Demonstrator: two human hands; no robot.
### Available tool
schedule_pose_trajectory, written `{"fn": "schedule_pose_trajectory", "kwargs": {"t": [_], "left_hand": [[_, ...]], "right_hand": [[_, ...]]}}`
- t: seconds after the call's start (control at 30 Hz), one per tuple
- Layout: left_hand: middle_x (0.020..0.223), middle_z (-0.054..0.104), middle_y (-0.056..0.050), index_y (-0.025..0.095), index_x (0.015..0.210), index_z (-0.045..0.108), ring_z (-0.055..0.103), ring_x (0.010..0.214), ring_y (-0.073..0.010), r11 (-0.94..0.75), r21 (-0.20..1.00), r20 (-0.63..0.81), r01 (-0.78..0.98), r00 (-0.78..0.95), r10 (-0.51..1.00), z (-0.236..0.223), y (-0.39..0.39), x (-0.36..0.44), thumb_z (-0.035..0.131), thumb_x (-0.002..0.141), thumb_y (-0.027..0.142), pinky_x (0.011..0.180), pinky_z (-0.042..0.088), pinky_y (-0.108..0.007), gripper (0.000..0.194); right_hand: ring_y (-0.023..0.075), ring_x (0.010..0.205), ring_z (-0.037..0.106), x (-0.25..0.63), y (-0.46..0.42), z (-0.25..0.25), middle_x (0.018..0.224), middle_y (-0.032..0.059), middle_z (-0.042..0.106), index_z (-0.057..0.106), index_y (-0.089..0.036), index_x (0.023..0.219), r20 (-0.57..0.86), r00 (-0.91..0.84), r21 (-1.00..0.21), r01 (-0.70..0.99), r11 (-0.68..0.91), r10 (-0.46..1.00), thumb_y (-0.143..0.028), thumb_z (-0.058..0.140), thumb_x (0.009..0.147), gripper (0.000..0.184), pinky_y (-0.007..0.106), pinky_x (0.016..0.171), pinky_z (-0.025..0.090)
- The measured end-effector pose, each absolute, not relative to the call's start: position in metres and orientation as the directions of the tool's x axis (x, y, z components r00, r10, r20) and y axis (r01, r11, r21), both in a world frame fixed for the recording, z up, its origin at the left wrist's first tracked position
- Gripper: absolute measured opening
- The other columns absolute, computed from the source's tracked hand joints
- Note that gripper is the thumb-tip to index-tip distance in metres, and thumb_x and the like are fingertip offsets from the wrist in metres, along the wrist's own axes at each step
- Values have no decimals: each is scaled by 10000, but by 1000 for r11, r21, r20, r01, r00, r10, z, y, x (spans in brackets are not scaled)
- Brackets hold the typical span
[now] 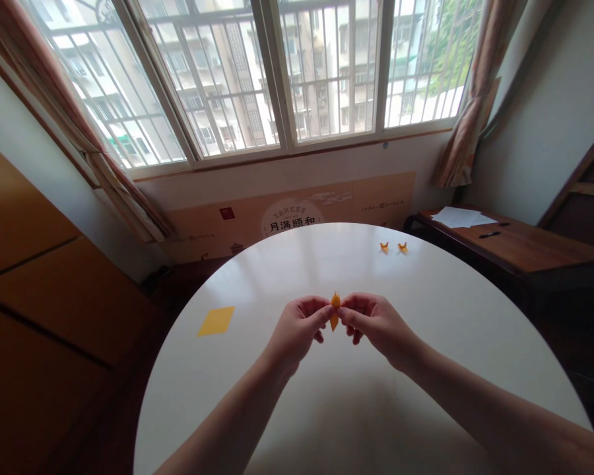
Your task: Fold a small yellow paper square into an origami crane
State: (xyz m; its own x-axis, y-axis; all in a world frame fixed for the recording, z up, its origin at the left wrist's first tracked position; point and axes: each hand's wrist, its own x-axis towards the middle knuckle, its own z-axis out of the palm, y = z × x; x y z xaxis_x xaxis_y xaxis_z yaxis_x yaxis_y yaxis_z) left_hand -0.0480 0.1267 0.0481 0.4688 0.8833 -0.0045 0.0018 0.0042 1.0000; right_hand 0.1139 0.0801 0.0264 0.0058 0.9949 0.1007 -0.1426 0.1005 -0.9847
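Observation:
A small folded piece of yellow-orange origami paper is held upright over the middle of the table, its narrow points facing up and down. My left hand pinches its left side between thumb and fingers. From the right, my right hand grips the opposite side the same way, so the two thumbs nearly meet. The paper's middle is partly covered by my fingertips. To the left lies a flat yellow sheet of paper. Two small orange folded paper birds stand near the far right edge.
The round white table spans the space before me. Beyond it, a printed cardboard panel leans below the barred window. A wooden side table with white papers stands at right; a wooden cabinet is at left.

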Motion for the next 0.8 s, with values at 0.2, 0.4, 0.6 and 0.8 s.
{"fn": "schedule_pose_trajectory", "kwargs": {"t": [0.2,0.4,0.6,0.8], "left_hand": [[608,580,-1,128,754,700,485,537,-94,-27,999,12,26,450,893,45,128,-46,792,703,467,442,411,-176,355],[637,617,-12,153,743,680,523,546,-119,-355,913,275,204,335,901,44,122,-47,734,769,373,443,448,-205,228],[706,689,-38,172,872,767,586,601,-142,-488,831,377,269,375,847,47,111,-45,664,830,293,459,485,-205,165],[822,726,-81,128,980,756,581,622,-146,-330,933,253,141,393,884,46,113,-43,656,827,340,427,505,-205,280]], "right_hand": [[121,589,539,113,79,27,681,5,615,674,-150,819,79,28,-982,-168,83,996,-398,736,750,264,223,464,455],[139,636,560,112,79,30,681,4,626,599,-176,729,57,116,-982,-174,77,992,-309,671,735,151,224,474,480],[157,669,606,113,79,28,731,16,670,586,-178,726,161,128,-977,-122,177,979,-308,713,746,183,259,519,532],[207,749,656,115,78,26,803,67,725,695,-166,807,310,139,-948,117,295,941,-345,722,808,180,291,563,532]]}}
